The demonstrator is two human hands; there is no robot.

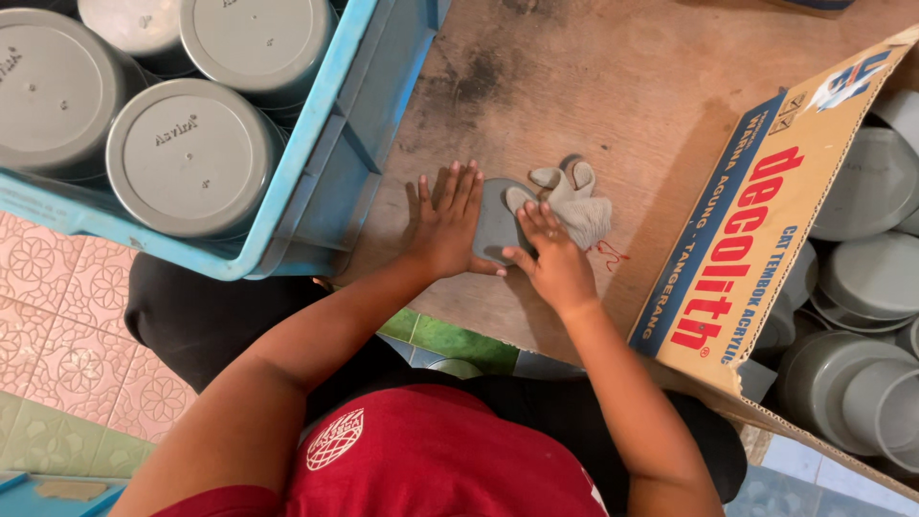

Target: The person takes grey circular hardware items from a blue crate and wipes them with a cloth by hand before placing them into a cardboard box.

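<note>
While the left hand [442, 222] is laid flat with its grip spread wide, a flat grey disc [496, 222] is pinned on the wooden tabletop [613, 105] between both hands. The right hand [550, 257] is pressed open-fingered on the disc's edge, seemingly over a grey cloth glove [579, 206] just beside it. A blue crate [316, 153] of grey caps is seen at left.

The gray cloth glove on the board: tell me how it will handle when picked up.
The gray cloth glove lies crumpled with its fingers bent, so it will probably flop and sag. It looks thin, likely light. Being soft fabric, it should neither roll nor break.
</note>
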